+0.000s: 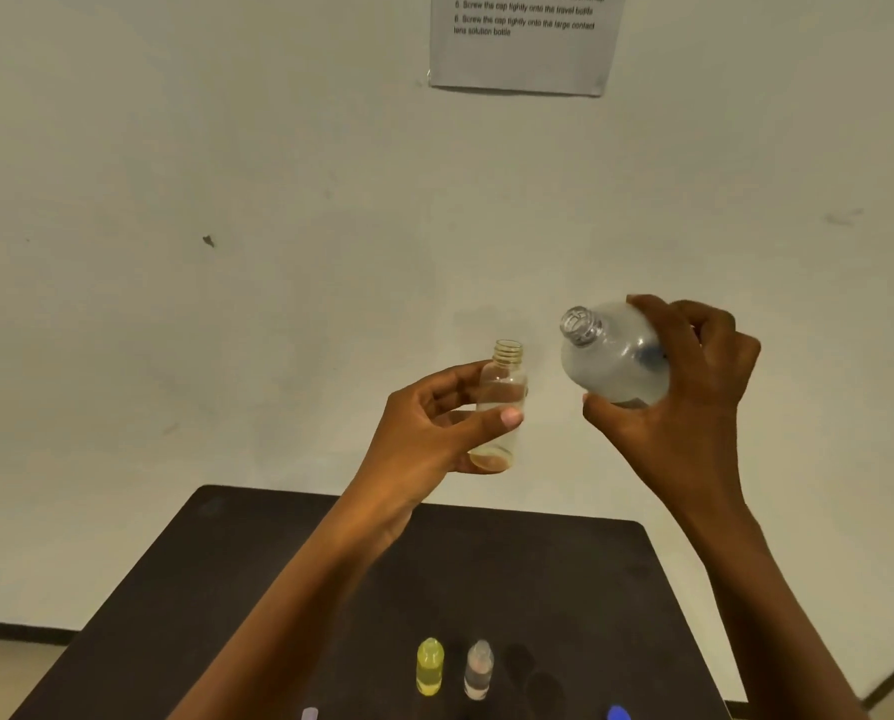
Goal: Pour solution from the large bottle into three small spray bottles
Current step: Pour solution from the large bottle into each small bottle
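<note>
A pale wall (226,148) fills most of the view, and a dark table (200,589) stands against it below, with a printed sheet of paper (522,59) stuck to the wall high above, its lower lines about screwing a cap tightly readable, the rest cut off by the frame edge. Both forearms reach up over the table. The right hand (694,397) grasps the large bottle (616,356), fingers curled over its top side and thumb under it, holding it in the air tilted on its side so that its open threaded neck points up and to the left, towards the small bottle (504,392). That clear small bottle is held nearly upright in the air by the left hand (424,433), thumb across its front and fingers behind; its open mouth is close to the large bottle's neck but apart from it, and a little liquid sits in its bottom. Near the table's front edge two more small bottles stand upright just beside each other, a yellow bottle (429,666) on the left and a clear bottle (479,670) on the right. At the bottom edge a blue thing (618,713) and a lilac thing (309,713) peek in, too cut off to tell what they are
</note>
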Tool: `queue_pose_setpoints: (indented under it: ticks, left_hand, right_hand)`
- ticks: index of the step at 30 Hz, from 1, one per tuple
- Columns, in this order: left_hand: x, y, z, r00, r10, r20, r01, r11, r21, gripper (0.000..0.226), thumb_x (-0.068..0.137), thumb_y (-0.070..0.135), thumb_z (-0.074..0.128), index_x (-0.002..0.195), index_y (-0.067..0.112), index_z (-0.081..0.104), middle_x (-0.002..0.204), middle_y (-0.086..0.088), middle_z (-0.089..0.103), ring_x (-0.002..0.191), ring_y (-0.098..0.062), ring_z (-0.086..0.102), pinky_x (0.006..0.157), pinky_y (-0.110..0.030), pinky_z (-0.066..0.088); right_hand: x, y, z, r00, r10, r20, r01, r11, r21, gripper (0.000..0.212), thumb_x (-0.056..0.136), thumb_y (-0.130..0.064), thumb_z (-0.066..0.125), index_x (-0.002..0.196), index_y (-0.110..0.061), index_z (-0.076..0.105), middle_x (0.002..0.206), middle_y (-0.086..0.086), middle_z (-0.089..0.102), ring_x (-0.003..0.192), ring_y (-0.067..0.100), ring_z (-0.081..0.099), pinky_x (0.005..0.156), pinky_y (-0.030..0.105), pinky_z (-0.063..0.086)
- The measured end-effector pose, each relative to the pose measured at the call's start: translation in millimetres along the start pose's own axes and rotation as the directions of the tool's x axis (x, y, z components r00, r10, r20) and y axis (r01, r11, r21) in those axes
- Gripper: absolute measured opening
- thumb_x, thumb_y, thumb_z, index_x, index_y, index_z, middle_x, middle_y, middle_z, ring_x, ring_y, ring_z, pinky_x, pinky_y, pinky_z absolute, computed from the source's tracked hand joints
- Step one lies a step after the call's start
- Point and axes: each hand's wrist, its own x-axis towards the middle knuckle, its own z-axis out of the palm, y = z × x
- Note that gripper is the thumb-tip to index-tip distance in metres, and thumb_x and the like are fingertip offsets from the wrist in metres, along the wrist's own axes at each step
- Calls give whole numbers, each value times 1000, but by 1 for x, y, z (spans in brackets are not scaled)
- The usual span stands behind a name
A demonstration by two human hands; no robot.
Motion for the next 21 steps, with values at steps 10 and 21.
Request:
queue_pose_setpoints:
  ticks: [10,21]
  left_hand:
    - [-3,6,2,1000,20,19,-20,1000,-3,46,76,15,72,120,21,61,112,0,69,100,-17,67,75,-38,59]
    - [-3,7,2,999,31,20,-32,999,30,45,75,17,72,118,24,62,113,1,68,101,-17,67,73,-36,59]
  right_hand:
    - [15,-17,-5,971,-231,-65,218,962,-164,69,60,-27,70,125,-21,49,117,9,49,110,25,34,87,26,23]
    - [16,-17,-3,956,-287,-55,272,942,-198,70,60,-27,70,125,-25,46,119,1,40,111,26,34,87,34,27]
